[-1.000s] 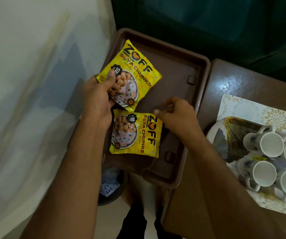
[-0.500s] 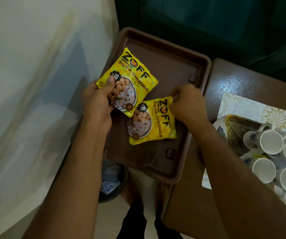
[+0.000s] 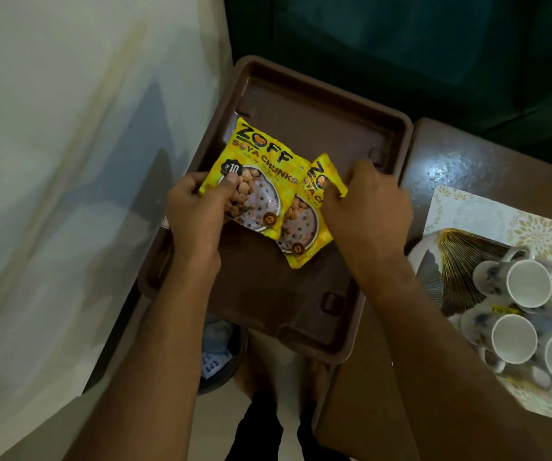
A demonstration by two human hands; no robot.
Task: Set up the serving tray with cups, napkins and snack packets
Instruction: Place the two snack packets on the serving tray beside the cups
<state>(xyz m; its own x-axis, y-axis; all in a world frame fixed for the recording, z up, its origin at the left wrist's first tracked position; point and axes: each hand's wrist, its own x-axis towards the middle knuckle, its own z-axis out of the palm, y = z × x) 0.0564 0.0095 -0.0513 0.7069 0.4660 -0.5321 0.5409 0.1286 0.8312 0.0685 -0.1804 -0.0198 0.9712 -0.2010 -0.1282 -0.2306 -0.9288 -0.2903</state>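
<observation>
A brown plastic serving tray (image 3: pixel 304 104) lies in front of me, overhanging the near edge of its support. My left hand (image 3: pixel 194 211) pinches the left edge of a yellow soya chunks packet (image 3: pixel 261 168) over the tray's middle. My right hand (image 3: pixel 364 207) grips the top right corner of a second yellow packet (image 3: pixel 304 227), which sits partly tucked under the first. Several white cups (image 3: pixel 530 284) lie on their sides on a gold-patterned plate (image 3: pixel 454 254) at the right, on a patterned paper napkin (image 3: pixel 487 214).
A brown table (image 3: pixel 447 161) holds the napkin, plate and cups to the right of the tray. A white wall (image 3: pixel 68 161) rises at the left. A dark bin with paper (image 3: pixel 218 354) stands on the floor below the tray. My legs show at the bottom.
My right hand has carried the second packet up and right until it overlaps the first. The left hand with its packet has shifted slightly toward the tray's middle.
</observation>
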